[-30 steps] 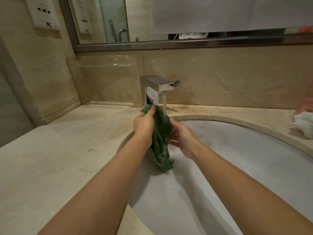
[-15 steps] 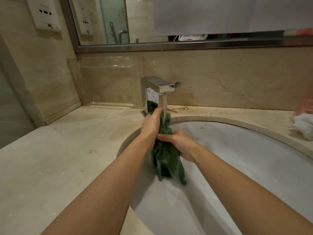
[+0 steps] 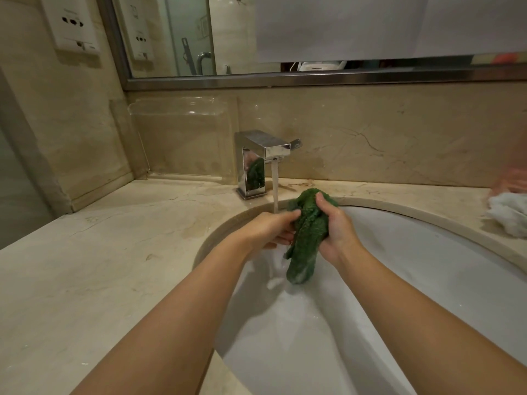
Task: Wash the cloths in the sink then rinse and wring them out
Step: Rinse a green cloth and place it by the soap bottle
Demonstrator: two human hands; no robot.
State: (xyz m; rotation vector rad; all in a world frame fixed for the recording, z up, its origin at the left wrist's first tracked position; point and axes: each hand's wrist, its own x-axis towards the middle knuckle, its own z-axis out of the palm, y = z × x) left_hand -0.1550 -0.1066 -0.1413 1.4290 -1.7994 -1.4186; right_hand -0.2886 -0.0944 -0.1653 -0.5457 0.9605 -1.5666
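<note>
Head view: both hands' fingers [image 3: 320, 199] clamp the green cloth [image 3: 309, 235] between them over the sink [image 3: 399, 252].

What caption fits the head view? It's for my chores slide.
Both hands, left hand and right hand, grip a green cloth beside the running faucet over the white sink.

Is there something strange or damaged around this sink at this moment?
Nothing serious. The marble counter has thin cracks and a stain near the basin rim. The water stream lands on the left hand, just beside the green cloth that both hands hold, the right hand included.
</note>
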